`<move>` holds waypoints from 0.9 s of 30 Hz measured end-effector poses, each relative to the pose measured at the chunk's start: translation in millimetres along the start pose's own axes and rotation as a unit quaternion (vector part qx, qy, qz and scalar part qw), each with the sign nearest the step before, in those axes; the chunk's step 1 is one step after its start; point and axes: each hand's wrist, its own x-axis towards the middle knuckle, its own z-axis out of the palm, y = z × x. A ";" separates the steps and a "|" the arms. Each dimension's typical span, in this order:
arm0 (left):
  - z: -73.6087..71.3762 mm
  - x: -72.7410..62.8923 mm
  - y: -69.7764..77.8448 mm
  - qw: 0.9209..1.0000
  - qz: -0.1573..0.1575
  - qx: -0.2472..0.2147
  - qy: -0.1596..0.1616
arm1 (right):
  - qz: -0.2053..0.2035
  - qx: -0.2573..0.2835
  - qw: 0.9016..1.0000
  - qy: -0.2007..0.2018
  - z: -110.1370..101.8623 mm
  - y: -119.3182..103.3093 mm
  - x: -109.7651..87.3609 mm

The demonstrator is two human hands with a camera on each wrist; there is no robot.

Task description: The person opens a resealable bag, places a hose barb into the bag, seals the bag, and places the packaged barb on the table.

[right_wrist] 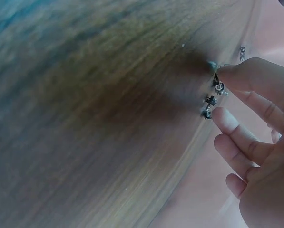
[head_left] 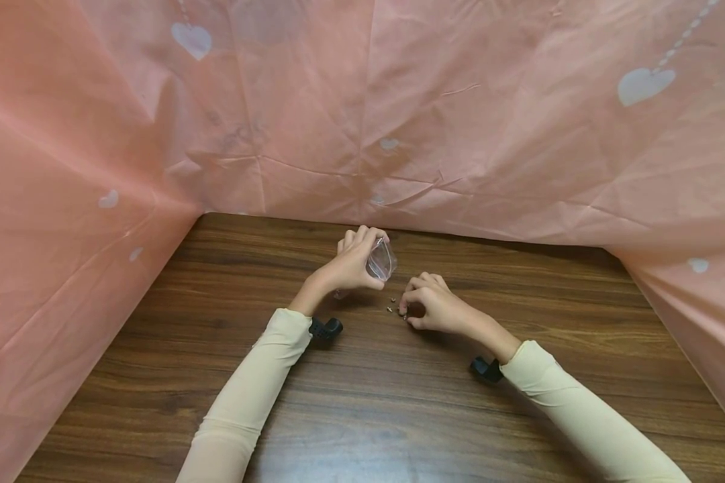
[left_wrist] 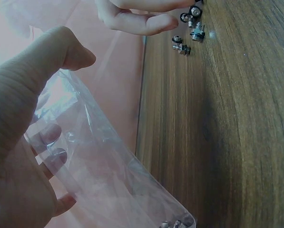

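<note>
My left hand (head_left: 350,265) grips a clear plastic bag (head_left: 383,260), whose mouth faces right. Inside its lower corner, small metal pieces (left_wrist: 176,224) show in the left wrist view. To the right, my right hand (head_left: 438,307) is low over the table with bent fingers. Its thumb and fingertips are at a small group of metal fittings (left_wrist: 197,32) with black rings. Whether a fitting is pinched between them cannot be made out. In the right wrist view, more fittings (right_wrist: 210,100) lie beside the fingertips.
The hands work over a dark wood-grain table (head_left: 362,402). Pink cloth (head_left: 314,100) with white hearts hangs behind it and along both sides. Black wrist devices (head_left: 326,329) sit at both cuffs.
</note>
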 end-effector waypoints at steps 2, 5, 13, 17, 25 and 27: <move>0.0 0.3 -0.3 1.000 0.000 0.001 0.000 | -0.001 -0.002 1.000 -0.001 0.3 0.3 -0.1; -0.4 0.2 -0.3 1.000 0.000 -0.001 -0.001 | -0.002 -0.004 1.000 -0.002 0.3 -0.4 -0.3; -1.3 -0.1 -0.3 1.000 0.000 -0.003 -0.001 | 0.000 -0.014 1.000 0.000 0.1 -2.4 -0.2; -1.2 0.3 0.0 1.000 0.002 -0.002 -0.002 | 0.001 -0.017 1.000 0.002 0.6 -1.2 0.0; -0.1 -0.3 -0.3 1.000 0.002 -0.001 -0.001 | 0.004 -0.022 1.000 0.000 0.7 -1.7 -0.4; 0.1 -0.5 -0.4 1.000 0.001 -0.001 -0.002 | 0.006 -0.021 1.000 -0.001 0.5 -2.3 -0.5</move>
